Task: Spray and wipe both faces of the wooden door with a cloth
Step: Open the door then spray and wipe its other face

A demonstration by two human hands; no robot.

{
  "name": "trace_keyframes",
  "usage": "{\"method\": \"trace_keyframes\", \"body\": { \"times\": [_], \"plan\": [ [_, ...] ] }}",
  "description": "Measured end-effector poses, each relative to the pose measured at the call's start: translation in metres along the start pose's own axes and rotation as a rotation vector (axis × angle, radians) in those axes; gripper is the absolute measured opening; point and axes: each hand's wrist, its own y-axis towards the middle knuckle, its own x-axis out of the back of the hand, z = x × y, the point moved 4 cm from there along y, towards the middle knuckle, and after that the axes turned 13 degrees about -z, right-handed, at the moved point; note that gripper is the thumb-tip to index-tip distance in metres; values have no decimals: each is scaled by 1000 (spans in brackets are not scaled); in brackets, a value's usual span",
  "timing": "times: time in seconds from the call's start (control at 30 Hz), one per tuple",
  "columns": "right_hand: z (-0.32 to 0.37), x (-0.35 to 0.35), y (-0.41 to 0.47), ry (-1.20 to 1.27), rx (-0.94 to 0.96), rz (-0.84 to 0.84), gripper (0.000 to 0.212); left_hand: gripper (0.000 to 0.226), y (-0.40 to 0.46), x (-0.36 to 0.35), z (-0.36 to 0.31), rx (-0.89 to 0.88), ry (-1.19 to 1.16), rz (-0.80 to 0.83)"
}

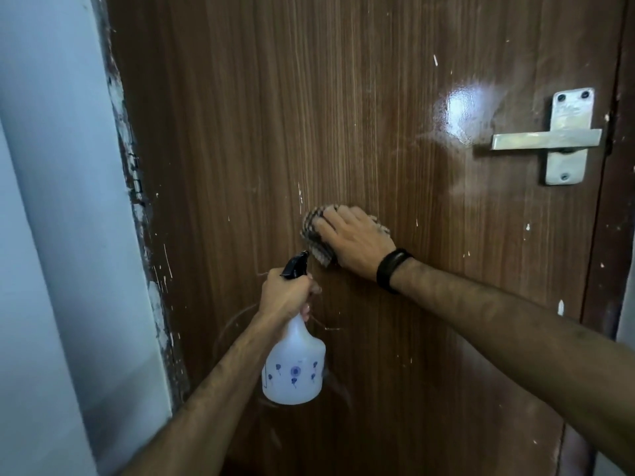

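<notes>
Person facing the wooden door point(343, 97), brown vertical-grain veneer, filling most of the view.

Right hand point(354, 240) is flat against the door face at about mid-height, fingers extended and spread, pressing a checked cloth point(314, 240) onto the wood. Cloth is bunched under the palm and fingers; it sticks out on the left side of the hand and a bit past the fingertips. Black wristband point(391, 269) on that wrist.

Left hand point(287, 297) is just below and left of the cloth, fingers curled round the neck of a spray bottle point(293, 369). Bottle is translucent white with small blue flower prints and hangs body-down from the grip. Black trigger head point(295, 266) points up and right toward the door, near the cloth's lower edge. Can't tell whether a finger is on the trigger.

Door surface: a glossy patch point(464, 108) upper right, just left of the metal lever handle point(546, 139). Handle sits horizontal on a screwed backplate near the door's right edge. Small white flecks and scratches scattered over the veneer. Faint ring-shaped marks on the wood around the bottle.

Left edge of the door is chipped and worn, with white smears, meeting a pale blue wall point(51, 201). Hinge point(135, 176) visible on that edge.
</notes>
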Motion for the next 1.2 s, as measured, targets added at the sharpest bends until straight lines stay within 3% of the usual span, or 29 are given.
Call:
{"method": "trace_keyframes", "body": {
  "times": [0.1,0.2,0.37,0.53,0.8,1.1,1.2],
  "plan": [
    [25,-10,-46,85,122,162,52,13,-3,1,9,0,26,-19],
    [29,-13,-53,111,159,205,52,7,-6,4,14,16,42,-9],
    [-14,-5,37,-30,-52,7,45,5,-5,13,8,25,14,-29],
    [-24,-4,69,-86,-95,-126,37,4,3,28,-2,-4,6,-85],
    [52,-34,-28,113,276,258,45,5,-14,44,1,22,34,-106],
    [16,-23,56,-28,-110,-29,37,11,-3,66,7,10,15,-128],
    [49,-37,21,33,-75,-26,38,6,7,71,29,18,37,-110]
  ]
}}
